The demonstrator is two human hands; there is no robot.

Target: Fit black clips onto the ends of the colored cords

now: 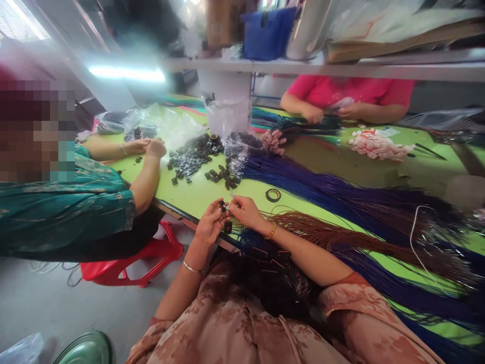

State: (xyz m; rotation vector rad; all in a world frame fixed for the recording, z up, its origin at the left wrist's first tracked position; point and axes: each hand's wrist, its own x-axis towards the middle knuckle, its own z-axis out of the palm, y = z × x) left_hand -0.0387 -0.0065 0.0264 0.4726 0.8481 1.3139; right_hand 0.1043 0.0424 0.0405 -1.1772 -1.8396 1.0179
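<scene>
Between its thumb and fingers, my left hand [211, 222] grips a small black plastic connector housing [222, 206]. Just below those fingers is another black block [228, 227] with a red mark, by the table edge. My right hand [246, 211] is closed in a pinch right beside the housing. A tiny pale tip shows at its fingertips, too small to name. Brown wires [303, 225] fan out over the table behind my right wrist. More black pieces with thin wires [271, 258] lie in my lap, below my right forearm.
Loose black housings [193, 161] are heaped on the green table [182, 194]. A tape roll [273, 195], blue wire bundles [295, 177] and pale pink connectors [375, 145] lie further off. One co-worker [87, 207] sits at left by a red stool [132, 260], another [348, 96] opposite.
</scene>
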